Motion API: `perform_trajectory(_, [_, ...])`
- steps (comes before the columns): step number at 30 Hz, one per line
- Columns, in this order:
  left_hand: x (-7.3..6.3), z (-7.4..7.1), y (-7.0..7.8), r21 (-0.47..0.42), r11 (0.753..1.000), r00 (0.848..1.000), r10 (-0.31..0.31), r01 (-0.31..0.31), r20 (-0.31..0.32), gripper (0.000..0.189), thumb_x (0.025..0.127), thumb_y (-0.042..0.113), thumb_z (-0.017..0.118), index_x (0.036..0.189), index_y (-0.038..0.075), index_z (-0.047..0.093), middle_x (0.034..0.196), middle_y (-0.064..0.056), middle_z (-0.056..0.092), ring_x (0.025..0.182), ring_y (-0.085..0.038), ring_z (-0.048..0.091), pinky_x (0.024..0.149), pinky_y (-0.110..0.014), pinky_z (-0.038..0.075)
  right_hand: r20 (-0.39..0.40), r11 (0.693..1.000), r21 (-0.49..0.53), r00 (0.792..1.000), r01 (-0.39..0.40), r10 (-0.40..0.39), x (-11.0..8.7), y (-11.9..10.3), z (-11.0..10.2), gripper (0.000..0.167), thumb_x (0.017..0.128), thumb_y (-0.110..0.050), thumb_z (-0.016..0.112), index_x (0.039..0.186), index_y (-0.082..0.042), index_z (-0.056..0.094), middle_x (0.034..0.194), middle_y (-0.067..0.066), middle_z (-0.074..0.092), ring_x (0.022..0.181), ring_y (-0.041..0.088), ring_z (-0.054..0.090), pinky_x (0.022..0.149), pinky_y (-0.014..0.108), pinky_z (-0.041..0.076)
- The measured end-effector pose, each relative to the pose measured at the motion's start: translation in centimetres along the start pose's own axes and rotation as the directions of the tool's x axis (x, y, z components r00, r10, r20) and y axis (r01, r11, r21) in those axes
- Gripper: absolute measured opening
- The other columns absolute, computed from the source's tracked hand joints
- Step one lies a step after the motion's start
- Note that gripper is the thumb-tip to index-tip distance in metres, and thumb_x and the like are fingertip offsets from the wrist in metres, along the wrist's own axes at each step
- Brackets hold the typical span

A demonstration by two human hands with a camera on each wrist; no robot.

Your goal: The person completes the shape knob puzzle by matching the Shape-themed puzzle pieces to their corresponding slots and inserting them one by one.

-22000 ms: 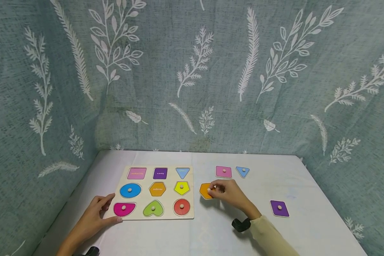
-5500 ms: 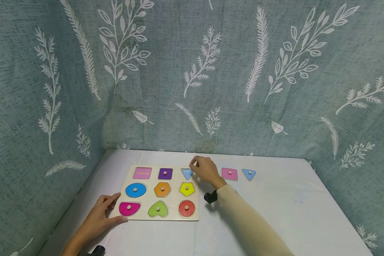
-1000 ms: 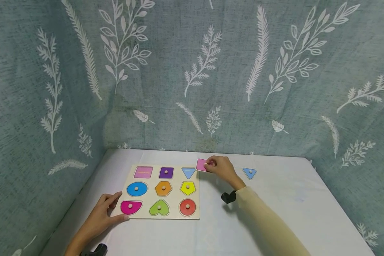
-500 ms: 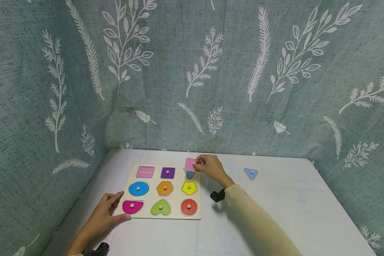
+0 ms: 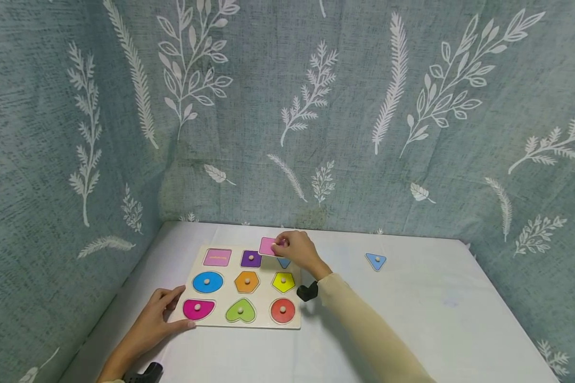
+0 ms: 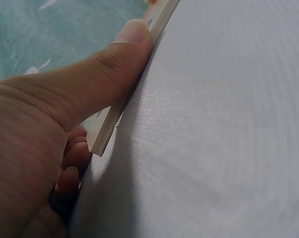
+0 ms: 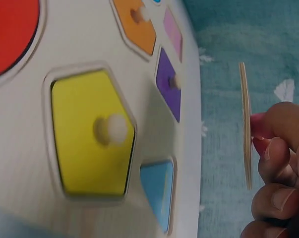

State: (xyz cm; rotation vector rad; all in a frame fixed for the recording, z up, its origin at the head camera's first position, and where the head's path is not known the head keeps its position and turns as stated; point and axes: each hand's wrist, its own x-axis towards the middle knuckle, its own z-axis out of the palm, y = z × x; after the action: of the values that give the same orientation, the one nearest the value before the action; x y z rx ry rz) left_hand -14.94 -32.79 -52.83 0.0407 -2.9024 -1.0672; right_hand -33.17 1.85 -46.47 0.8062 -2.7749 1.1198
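A wooden peg puzzle board (image 5: 263, 319) lies on the table with coloured shapes in its recesses. My left hand (image 5: 150, 322) grips the board's near left corner, thumb along the front edge (image 6: 109, 131) and fingers at the side. My right hand (image 5: 299, 250) pinches the knob of a pink rectangle puzzle piece (image 5: 267, 246), held up over the back edge of the board. The piece shows edge-on in the right wrist view (image 7: 245, 124). Beneath it are the seated purple square (image 5: 251, 259) and the blue triangle recess (image 5: 284, 263). The pink rectangle recess (image 5: 217, 257) at the back left holds no piece.
A loose blue triangle piece (image 5: 376, 260) lies on the white tablecloth (image 5: 412, 319) right of the board. Knobbed pieces, among them a yellow pentagon (image 5: 283, 282) and a red circle (image 5: 282, 310), sit in the board. Leaf-patterned cloth (image 5: 287, 117) surrounds the table.
Over the last second my right hand has carried the pink rectangle leftward, past the triangle recess toward the purple square. Earlier, the orange hexagon and purple square went into the board. My left hand kept its place.
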Motion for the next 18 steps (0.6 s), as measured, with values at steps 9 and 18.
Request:
perform_trajectory(9, [-0.1, 0.0, 0.0, -0.006, 1.000, 1.000, -0.013, 0.013, 0.008, 0.103, 0.073, 0.047, 0.092, 0.149, -0.004, 0.047, 0.116, -0.014, 0.047, 0.104, -0.026, 0.047, 0.085, -0.037, 0.048, 0.039, 1.000, -0.012, 0.999, 0.021, -0.020, 1.1, -2.1, 2.3, 0.019, 0.096, -0.030, 0.073, 0.098, -0.012, 0.077, 0.063, -0.006, 0.053, 0.057, 0.008, 0.043, 0.053, 0.024, 0.034])
perform_trajectory(18, [-0.1, 0.0, 0.1, 0.004, 1.000, 1.000, -0.023, 0.023, 0.007, 0.105, 0.072, 0.047, 0.092, 0.150, -0.005, 0.046, 0.116, -0.014, 0.047, 0.104, -0.026, 0.048, 0.087, -0.041, 0.049, 0.071, 0.999, -0.042, 0.997, 0.019, -0.016, 2.1, -4.0, 4.9, 0.017, 0.095, -0.031, 0.074, 0.097, -0.014, 0.078, 0.066, -0.007, 0.057, 0.057, 0.008, 0.047, 0.051, 0.023, 0.036])
